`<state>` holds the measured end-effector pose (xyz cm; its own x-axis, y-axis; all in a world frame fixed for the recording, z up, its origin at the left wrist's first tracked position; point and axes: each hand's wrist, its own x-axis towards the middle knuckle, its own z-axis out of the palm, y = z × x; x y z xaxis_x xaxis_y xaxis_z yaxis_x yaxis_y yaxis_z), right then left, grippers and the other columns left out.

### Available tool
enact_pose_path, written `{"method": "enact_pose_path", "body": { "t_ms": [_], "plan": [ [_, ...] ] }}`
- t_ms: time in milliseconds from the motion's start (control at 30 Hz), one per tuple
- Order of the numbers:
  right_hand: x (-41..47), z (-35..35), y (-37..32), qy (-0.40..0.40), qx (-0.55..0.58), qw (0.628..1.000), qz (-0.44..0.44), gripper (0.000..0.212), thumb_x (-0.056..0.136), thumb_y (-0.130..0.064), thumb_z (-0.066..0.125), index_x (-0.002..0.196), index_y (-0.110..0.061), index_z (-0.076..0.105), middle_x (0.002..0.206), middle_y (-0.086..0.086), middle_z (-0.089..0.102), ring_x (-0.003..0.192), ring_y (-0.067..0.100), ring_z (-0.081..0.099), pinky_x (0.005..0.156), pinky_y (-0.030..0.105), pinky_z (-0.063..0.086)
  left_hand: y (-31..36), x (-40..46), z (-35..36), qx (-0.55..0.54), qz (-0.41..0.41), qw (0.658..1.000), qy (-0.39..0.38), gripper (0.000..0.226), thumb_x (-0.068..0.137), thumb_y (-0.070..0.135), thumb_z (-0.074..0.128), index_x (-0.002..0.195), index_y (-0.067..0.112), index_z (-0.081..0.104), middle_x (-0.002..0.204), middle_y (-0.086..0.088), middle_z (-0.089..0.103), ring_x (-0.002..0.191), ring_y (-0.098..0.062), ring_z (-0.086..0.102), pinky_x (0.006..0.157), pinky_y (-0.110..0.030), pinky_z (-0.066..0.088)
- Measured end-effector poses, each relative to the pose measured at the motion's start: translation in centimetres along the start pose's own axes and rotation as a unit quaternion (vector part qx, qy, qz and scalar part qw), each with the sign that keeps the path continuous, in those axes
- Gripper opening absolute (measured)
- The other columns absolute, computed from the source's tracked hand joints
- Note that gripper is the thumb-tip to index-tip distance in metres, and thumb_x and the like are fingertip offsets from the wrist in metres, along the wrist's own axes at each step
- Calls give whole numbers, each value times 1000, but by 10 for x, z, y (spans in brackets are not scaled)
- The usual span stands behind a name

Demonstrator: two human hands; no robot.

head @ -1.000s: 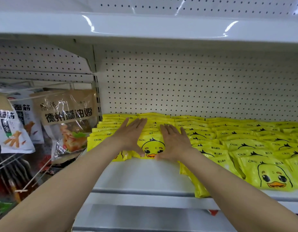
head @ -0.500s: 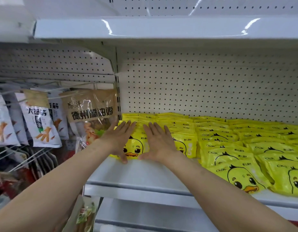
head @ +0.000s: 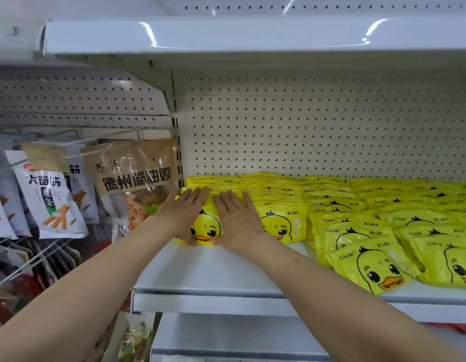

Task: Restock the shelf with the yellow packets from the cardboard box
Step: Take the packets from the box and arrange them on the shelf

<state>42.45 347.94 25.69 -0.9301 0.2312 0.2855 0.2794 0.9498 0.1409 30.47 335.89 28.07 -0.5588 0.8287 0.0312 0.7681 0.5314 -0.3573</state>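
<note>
shelf [head: 213, 273]: front edge bare | left hand [head: 186, 212] + right hand [head: 236, 218]: two, flat, fingers spread, palms pressing leftmost yellow packet [head: 206, 228], gripping nothing | yellow packets [head: 357, 220]: roughly six overlapping rows, exact count unclear, reaching back to the pegboard [head: 305, 131]

- The yellow packets [head: 368, 270] look like soft plastic film, glossy, with faint wrinkles catching light.
- The shelf [head: 213, 275] looks like painted metal, white, smooth and semi-glossy; the upper shelf [head: 252, 35] shows bright streaks of reflection.
- The pegboard back panel [head: 305, 131] is matt white, perforated.
- The hanging snack bag [head: 132, 173] on the left is shiny clear and brown plastic, crinkled.
</note>
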Motion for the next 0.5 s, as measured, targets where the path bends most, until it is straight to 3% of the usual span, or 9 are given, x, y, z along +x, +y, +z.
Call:
{"method": "enact_pose_path", "body": {
  "t_ms": [100,200,367,500],
  "plan": [
    [-14,-17,21,-8,52,999,6,109,82,-69,59,158,-16,1,166,2,4,153,19,-4,123,47,-6,10,-3,-19,-13,-9,999,-33,152,54,66,81,152,12,-22,163,-6,-10,151,-24,-7,121,-49,0],
    [-37,-45,60,-20,78,996,29,101,83,-65,61,158,-20,10,166,1,9,153,18,2,124,46,1,37,-1,-49,-47,2,999,-26,149,56,73,76,152,10,-20,163,-7,-10,150,-21,-9,121,-50,-3],
    [-85,-84,149,-133,52,984,106,100,78,-60,72,157,-25,20,164,0,18,151,21,16,121,42,20,126,2,-98,-135,95,986,28,135,65,77,66,154,11,-11,164,-5,-4,151,-15,-5,122,-45,-3],
    [-126,-86,199,-185,53,973,126,106,70,-59,80,155,-27,23,161,-1,27,148,22,25,117,42,30,207,-4,-117,-158,164,973,-26,136,65,79,65,154,12,-12,164,-4,-7,150,-17,-8,122,-48,1]
  ]
}}
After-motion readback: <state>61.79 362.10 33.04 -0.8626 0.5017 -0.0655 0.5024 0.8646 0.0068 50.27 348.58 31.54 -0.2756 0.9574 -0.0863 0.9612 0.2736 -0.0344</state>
